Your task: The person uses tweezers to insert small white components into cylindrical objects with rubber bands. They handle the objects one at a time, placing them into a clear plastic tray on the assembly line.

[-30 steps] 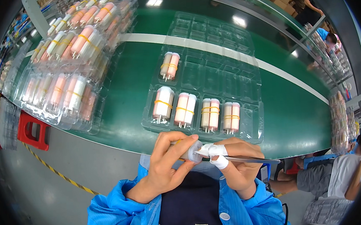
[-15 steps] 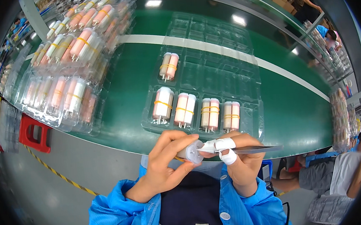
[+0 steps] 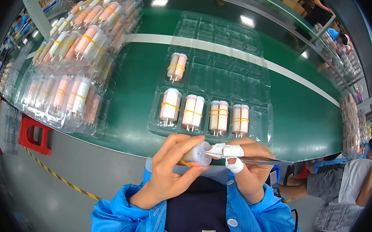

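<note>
In front of my chest, my left hand (image 3: 166, 171) is closed around a pale cylinder (image 3: 202, 154), its round whitish end face turned to the right. A bit of yellow band shows beside the cylinder, under my fingers. My right hand (image 3: 251, 169), with white tape on the thumb and a finger, pinches pointed metal tweezers (image 3: 258, 159). Their tips are at the cylinder's end face; whether they grip a small part there I cannot tell. Just beyond my hands lies a clear blister tray (image 3: 264, 110), with several banded pairs of cylinders (image 3: 218, 117) in its near row and one pair (image 3: 176, 67) farther back.
Stacked clear trays of pink, white and grey cylinders (image 3: 79, 95) stand at the left of the green tabletop (image 3: 129, 102). A red stool (image 3: 34, 134) is at the left below the table edge. Another person (image 3: 354, 175) sits at the right.
The back end of the tweezers has dipped a little, and their tips stay at the cylinder's end face. My left hand keeps its hold. The tray appears slightly shifted to the right.
</note>
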A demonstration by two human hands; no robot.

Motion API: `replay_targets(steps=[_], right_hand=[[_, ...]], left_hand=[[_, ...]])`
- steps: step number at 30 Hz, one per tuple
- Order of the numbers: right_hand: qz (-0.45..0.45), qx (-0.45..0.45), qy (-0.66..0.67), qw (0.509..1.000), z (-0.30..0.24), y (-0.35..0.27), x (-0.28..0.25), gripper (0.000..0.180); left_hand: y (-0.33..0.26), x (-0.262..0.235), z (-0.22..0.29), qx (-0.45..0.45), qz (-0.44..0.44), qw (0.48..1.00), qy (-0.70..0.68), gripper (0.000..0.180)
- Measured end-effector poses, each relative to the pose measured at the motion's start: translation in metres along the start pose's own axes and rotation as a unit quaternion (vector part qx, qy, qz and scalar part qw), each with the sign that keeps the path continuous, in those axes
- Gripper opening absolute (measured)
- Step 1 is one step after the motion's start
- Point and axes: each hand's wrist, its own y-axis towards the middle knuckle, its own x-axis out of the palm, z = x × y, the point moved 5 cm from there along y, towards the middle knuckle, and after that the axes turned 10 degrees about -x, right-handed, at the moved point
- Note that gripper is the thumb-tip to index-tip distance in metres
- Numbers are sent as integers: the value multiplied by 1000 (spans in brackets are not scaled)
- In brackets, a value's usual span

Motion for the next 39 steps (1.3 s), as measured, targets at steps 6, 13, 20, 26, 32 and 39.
replay_targets(steps=[6,13,20,26,32,39], right_hand=[[-23,-12,-33,999,-1,3,3,16],[-87,-61,-94,990,-13,12,12,18],[-105,-73,-91,988,-13,12,13,20],[-120,-89,-87,985,-13,12,12,20],[-103,-58,-88,989,-11,13,8,18],[-30,-17,-44,998,-3,7,0,16]], left_hand=[[-1,-1,-3,12,13,1000,13,51],[-2,-1,-13,54,32,998,-9,45],[-4,0,-16,63,29,997,-14,45],[-5,1,-18,71,30,997,-7,45],[0,2,-10,35,7,999,-24,49],[1,1,-3,-5,-22,999,-35,52]])
